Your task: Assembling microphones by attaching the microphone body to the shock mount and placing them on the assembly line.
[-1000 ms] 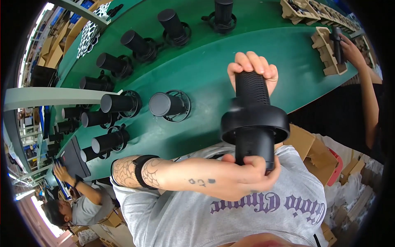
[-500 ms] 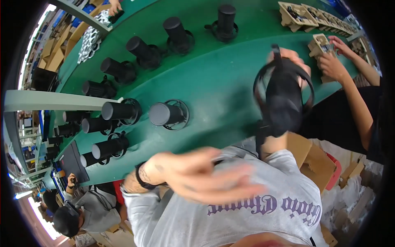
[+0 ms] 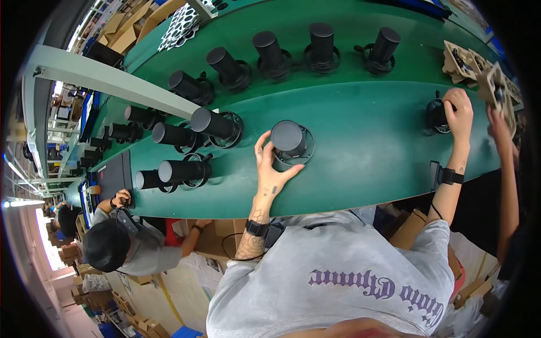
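My left hand [image 3: 269, 172] curves its fingers and thumb around the base of a black cylinder [image 3: 287, 138] with a ring-shaped frame, standing on the green table. To the right, my right hand [image 3: 459, 110] has its fingers curled onto a dark ring-framed thing [image 3: 437, 117] on the table; the hand hides part of it. More black cylinders with ring frames stand close by on the left, the nearest one [image 3: 212, 124] tilted in view. A curved row of the same kind, among them one cylinder [image 3: 321, 48], runs along the far side.
A pale metal beam [image 3: 112, 81] crosses above the left of the table [image 3: 360, 152]. At right, another person's hand [image 3: 499, 127] is at a brown moulded tray [image 3: 493, 87]. A seated person in a black cap [image 3: 107, 245] works at left. Cardboard boxes [image 3: 211, 239] lie below the edge.
My right hand has moved from in front of me to the table's right side, where it holds a ring-framed thing. The left has gone from above my chest to the cylinder. The view has shifted.
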A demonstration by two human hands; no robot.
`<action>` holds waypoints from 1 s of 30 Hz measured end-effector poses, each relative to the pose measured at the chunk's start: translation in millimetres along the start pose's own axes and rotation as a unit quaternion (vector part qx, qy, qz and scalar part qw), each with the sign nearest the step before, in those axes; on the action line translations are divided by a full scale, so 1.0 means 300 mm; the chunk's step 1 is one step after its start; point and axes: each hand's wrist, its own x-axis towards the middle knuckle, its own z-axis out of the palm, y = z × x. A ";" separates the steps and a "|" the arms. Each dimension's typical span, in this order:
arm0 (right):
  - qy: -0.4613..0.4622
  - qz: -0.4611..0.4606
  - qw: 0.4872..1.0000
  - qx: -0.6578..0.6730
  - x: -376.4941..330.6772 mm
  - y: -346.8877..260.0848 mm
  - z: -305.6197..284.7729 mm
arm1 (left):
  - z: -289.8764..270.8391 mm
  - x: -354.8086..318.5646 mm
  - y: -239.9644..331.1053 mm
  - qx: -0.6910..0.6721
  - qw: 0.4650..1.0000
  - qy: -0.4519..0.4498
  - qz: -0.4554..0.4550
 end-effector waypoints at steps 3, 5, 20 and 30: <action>0.081 -0.088 0.991 -0.064 0.027 -0.188 -0.027 | 0.020 0.021 0.030 0.012 0.999 -0.003 0.042; 0.106 -0.057 0.988 0.094 0.029 -0.362 0.011 | 0.026 0.039 0.065 0.143 0.979 0.017 0.141; 0.141 0.075 0.619 0.769 -0.118 -0.723 0.228 | -0.048 0.016 0.501 0.109 0.954 -0.032 0.277; 0.068 0.254 0.460 0.848 -0.113 -0.756 0.222 | -0.013 -0.001 0.576 0.154 0.895 0.002 0.419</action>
